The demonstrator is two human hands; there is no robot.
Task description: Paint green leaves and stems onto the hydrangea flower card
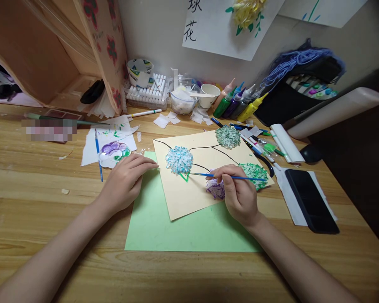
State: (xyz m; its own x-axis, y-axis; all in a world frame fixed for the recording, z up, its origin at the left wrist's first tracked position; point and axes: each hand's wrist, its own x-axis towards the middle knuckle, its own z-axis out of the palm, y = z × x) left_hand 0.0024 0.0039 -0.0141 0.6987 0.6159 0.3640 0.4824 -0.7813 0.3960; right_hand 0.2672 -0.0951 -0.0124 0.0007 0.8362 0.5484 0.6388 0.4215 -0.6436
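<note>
My right hand (238,191) grips a slim blue paintbrush (200,174). Its tip meets the cream paper (173,198) at a green painted outline (185,177), just below a fluffy light-blue flower (179,160). Fingers extended, my left hand (126,179) rests low at the paper's left edge. Black curved lines run across the sheet to a dark green-grey flower (228,137), a purple flower (215,189) partly hidden by my right hand, and a green flower (254,174). A green sheet (189,235) lies underneath.
Beyond my left hand are a flower-shaped palette (113,155) with purple and green paint and a second paintbrush (97,153). Paint bottles (238,101), a paper cup (209,96) and a marker box (148,90) line the wall. A phone (311,201) lies at right.
</note>
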